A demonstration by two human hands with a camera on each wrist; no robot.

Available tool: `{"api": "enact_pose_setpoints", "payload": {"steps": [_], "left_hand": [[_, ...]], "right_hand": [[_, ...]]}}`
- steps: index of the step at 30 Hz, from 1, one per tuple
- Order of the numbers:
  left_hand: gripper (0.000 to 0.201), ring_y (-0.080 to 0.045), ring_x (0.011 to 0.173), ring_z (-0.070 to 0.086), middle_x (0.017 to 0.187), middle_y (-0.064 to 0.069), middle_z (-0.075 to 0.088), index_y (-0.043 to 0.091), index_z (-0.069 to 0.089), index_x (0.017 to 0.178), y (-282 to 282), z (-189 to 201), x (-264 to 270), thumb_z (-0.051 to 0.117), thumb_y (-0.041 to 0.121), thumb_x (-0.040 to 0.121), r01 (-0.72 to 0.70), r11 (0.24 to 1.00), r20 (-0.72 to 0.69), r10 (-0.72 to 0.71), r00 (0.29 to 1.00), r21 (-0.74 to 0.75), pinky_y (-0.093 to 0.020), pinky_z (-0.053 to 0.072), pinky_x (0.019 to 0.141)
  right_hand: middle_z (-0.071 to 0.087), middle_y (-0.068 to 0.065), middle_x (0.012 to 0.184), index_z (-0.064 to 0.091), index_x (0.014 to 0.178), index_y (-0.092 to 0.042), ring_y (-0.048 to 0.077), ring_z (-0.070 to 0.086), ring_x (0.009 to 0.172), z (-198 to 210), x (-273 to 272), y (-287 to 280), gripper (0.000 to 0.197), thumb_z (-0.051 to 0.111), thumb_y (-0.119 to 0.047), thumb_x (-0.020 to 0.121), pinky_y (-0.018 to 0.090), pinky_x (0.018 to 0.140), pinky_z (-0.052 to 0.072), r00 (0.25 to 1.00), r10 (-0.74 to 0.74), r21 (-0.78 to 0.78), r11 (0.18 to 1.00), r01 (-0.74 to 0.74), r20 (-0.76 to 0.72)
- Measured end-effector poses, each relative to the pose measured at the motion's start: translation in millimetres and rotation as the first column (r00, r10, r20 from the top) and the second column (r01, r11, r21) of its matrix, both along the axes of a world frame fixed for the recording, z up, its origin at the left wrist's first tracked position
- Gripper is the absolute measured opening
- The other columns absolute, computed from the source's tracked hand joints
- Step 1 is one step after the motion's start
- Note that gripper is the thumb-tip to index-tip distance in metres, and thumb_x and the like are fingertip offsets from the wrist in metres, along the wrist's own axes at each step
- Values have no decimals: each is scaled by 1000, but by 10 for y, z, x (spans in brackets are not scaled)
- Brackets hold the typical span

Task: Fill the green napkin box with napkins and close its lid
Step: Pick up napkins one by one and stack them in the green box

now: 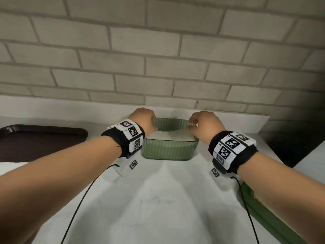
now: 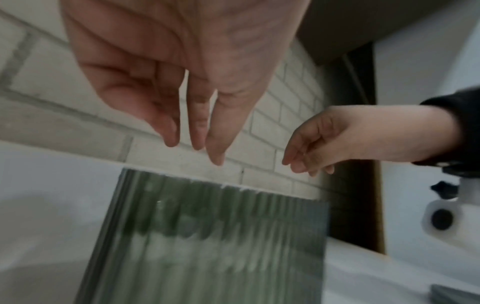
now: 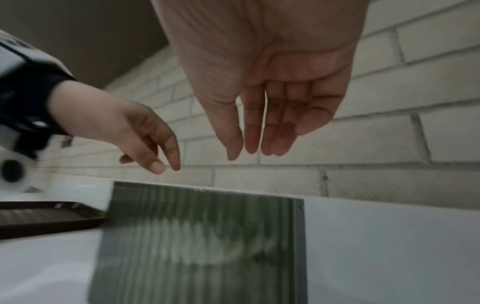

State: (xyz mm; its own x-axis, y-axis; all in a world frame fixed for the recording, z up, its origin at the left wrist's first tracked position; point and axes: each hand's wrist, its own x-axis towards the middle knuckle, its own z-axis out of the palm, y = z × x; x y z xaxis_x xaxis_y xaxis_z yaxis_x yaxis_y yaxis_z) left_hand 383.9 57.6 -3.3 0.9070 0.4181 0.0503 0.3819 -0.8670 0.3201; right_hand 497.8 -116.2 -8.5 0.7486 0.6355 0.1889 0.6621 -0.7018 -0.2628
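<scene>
The green ribbed napkin box [image 1: 169, 149] stands open-topped on the white table near the brick wall. A white stack of napkins [image 1: 173, 136] fills it close to the rim. My left hand [image 1: 147, 121] hovers over the box's left rim and my right hand [image 1: 201, 123] over its right rim. In the wrist views the left fingers [image 2: 198, 131] and right fingers [image 3: 253, 133] hang relaxed and point down just above the box [image 2: 221, 236] [image 3: 202, 236], holding nothing. A flat green lid [image 1: 258, 208] lies at the table's near right, partly under my right forearm.
A dark brown tray [image 1: 35, 140] [image 3: 39, 216] sits to the left of the box. The brick wall [image 1: 158, 67] rises right behind a white ledge. Black cables trail from both wrists across the white cloth [image 1: 158, 199]. A dark gap [image 1: 290, 143] opens at the right.
</scene>
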Motion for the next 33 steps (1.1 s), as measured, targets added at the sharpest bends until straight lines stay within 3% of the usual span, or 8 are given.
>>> {"api": "enact_pose_setpoints", "payload": {"steps": [3,7,11,14,18,22,28,33], "left_hand": [[18,-20,95,58,99,0,63,18,64,96,-42,74,-252,67,29,82,37,998,48,-34,998,-49,-25,45,84],[5,-10,73,53,76,13,60,26,63,86,-251,97,-686,67,28,83,166,981,-90,-175,981,-99,-19,42,64],[24,-4,74,49,90,11,63,27,63,100,-503,-222,-936,69,40,80,293,948,-341,-319,884,-127,-18,39,68],[39,-2,77,48,99,14,60,26,59,112,-644,-499,-955,71,40,78,334,922,-386,-386,838,-197,-10,36,67],[49,-6,84,46,99,15,52,25,57,118,-801,-681,-899,75,38,74,387,892,-370,-450,813,-234,-16,38,79],[35,-7,83,51,86,16,53,26,64,103,-870,-782,-862,77,37,71,419,884,-362,-466,807,-206,-25,47,85],[13,-5,79,56,80,14,61,30,65,77,-846,-747,-858,74,38,73,406,896,-371,-444,815,-181,-23,49,78],[16,-3,78,59,76,14,64,30,62,68,-829,-691,-868,74,38,74,398,896,-357,-443,822,-195,-20,48,75]], "right_hand": [[67,0,87,68,89,-22,23,62,85,66,-264,-220,9,61,-25,84,30,76,52,997,69,7,998,-70,40],[52,-13,73,66,91,-25,8,50,70,110,-689,-626,19,72,-37,77,23,64,42,976,165,-282,938,-200,-144],[47,-15,68,58,90,-31,-2,42,64,-100,-1103,-992,31,75,-47,70,20,62,39,896,133,-500,791,-353,-423],[44,-17,71,55,96,-31,-3,39,65,-326,-1263,-1175,40,75,-52,69,17,57,35,881,97,-569,729,-380,-464],[41,-18,74,50,97,-32,2,43,72,-517,-1335,-1344,46,76,-54,66,15,54,30,885,53,-556,760,-337,-463],[41,-17,74,46,95,-28,6,45,72,-594,-1419,-1426,44,74,-50,69,13,55,31,880,27,-516,801,-304,-475],[44,-17,75,48,91,-29,-2,42,66,-697,-1394,-1481,41,77,-46,68,12,55,32,855,7,-419,869,-262,-519],[48,-15,73,46,94,-29,-1,46,65,-718,-1393,-1513,44,79,-42,67,13,56,35,826,-6,-366,898,-243,-563]]}}
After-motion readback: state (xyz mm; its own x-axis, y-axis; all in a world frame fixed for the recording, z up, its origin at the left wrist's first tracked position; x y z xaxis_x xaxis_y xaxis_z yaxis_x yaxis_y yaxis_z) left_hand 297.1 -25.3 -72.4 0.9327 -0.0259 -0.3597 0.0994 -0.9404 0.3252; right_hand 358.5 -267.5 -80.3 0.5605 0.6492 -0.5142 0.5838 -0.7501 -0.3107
